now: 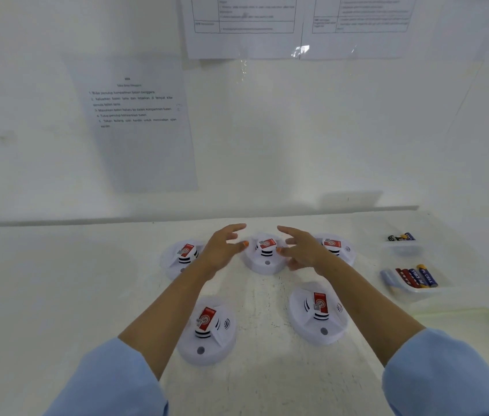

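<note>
Both hands reach out over the white table [57,280]: left hand [223,250] and right hand [301,250], fingers spread and loose, holding nothing, flank the round white plastic smoke detector with a red label [264,261] at centre frame, in the middle of the back row. Whether a fingertip touches it I cannot tell. 4 matching detectors [207,334] lie around it, 2 beside it and 2 toward the lower frame. At right frame a clear plastic tray [411,292] holds red and blue cylindrical batteries [417,277]. The work looks barely started: all 5 units seem closed and unlifted, so opening this 1, swapping cells and closing remain.
</note>
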Available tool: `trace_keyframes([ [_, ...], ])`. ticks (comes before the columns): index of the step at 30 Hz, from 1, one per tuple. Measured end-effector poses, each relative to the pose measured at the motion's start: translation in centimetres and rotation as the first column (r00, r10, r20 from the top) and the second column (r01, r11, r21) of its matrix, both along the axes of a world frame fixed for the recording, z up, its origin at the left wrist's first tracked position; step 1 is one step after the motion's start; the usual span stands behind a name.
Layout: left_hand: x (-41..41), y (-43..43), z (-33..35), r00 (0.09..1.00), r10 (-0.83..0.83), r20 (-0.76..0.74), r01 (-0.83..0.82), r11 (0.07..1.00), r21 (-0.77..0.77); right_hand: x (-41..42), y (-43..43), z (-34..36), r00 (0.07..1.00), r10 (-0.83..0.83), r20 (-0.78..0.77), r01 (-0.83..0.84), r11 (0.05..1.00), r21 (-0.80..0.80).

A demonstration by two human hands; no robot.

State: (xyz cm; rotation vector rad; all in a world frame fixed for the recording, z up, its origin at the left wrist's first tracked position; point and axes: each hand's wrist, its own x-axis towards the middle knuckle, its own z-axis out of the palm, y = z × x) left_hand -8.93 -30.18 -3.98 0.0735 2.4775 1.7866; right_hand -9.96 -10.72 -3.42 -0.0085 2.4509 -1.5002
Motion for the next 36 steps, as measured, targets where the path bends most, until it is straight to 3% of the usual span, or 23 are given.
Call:
trace_keyframes([
  [6, 2.9, -4.2, 2.9, 0.999, 0.028, -0.047, -0.021, 0.989, 0.143, 2.2, -2.5, 3.1, 0.968, 0.036, -0.248, -0.043, 0.999, -0.020],
  [9, 5.2, -6.6, 2.5, 0.998, -0.049, -0.025, 0.052, 0.992, 0.112, 4.3, -4.6, 3.0, 0.971, 0.159, -0.179, -0.182, 0.976, -0.119],
  [14, 9.2, -8.9, 0.0, 0.983, -0.169, 0.068, 0.169, 0.986, 0.009, 7.9, -7.0, 0.4, 0.940, 0.329, -0.090, -0.336, 0.938, -0.088],
  [21, 11.8, -10.4, -2.3, 0.954, -0.263, 0.142, 0.273, 0.961, -0.054, 11.2, -7.6, -2.5, 0.940, 0.341, -0.011, -0.341, 0.939, -0.042],
  [36, 12.6, -10.3, -3.3, 0.935, -0.335, 0.119, 0.353, 0.914, -0.199, 12.7, -8.7, -4.4, 0.952, 0.297, -0.077, -0.274, 0.936, 0.220],
])
